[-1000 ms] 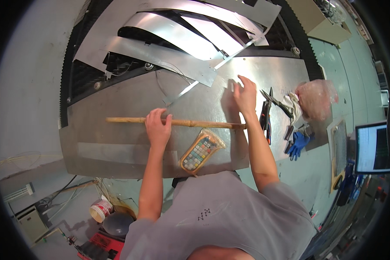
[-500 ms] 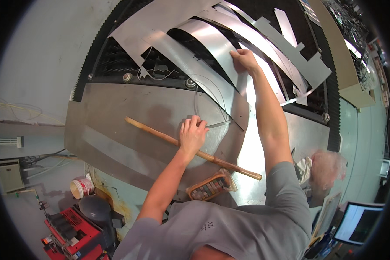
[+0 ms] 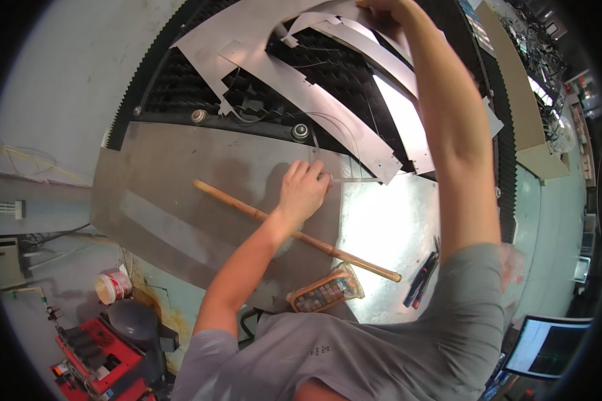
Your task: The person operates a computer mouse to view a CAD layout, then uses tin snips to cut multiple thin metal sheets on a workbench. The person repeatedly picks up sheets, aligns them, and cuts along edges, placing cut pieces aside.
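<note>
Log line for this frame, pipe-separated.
left hand: holding thin metal strip | right hand: gripping metal sheet | tabletop: wooden stick, wrapped keypad, pliers

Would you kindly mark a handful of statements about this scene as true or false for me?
1. The left hand is at one end of a narrow strip. True.
2. The right hand rests on the wooden stick. False: the right hand is up at the sheet metal, by the picture's top edge.
3. The wooden stick passes beneath the left arm. True.
4. The keypad device lies on the far side of the stick. False: the keypad device is on the near side, close to the person's body.
5. The monitor at the lower right is lit. True.
</note>
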Available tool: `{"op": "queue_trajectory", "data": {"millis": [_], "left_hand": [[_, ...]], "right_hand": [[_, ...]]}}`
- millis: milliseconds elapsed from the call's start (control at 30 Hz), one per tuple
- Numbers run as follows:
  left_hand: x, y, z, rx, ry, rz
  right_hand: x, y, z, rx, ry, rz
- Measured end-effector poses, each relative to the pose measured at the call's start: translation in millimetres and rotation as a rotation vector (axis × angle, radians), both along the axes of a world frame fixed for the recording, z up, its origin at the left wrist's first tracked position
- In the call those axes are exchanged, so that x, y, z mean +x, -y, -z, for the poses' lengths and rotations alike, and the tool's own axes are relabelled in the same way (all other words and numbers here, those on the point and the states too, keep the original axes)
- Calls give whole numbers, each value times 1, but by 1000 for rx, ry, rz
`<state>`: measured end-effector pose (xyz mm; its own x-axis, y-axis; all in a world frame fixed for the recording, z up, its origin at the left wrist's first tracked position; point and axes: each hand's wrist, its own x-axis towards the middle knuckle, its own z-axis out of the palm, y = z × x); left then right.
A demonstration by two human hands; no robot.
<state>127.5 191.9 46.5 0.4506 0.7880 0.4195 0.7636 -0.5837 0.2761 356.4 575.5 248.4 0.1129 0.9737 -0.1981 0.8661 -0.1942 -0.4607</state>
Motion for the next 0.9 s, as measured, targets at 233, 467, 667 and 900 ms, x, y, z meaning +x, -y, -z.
{"op": "queue_trajectory", "data": {"millis": [233, 467, 667, 900], "left_hand": [[-10, 72, 4, -107, 235, -74], [-79, 169, -11, -185, 602, -340], [-113, 233, -50, -28, 706, -203], [-192, 253, -64, 228, 667, -364]], "right_hand": [[110, 82, -13, 149, 575, -375], [156, 357, -3, 86, -449, -68], [-33, 468, 65, 172, -777, -80], [-258, 506, 130, 27, -615, -231]]}}
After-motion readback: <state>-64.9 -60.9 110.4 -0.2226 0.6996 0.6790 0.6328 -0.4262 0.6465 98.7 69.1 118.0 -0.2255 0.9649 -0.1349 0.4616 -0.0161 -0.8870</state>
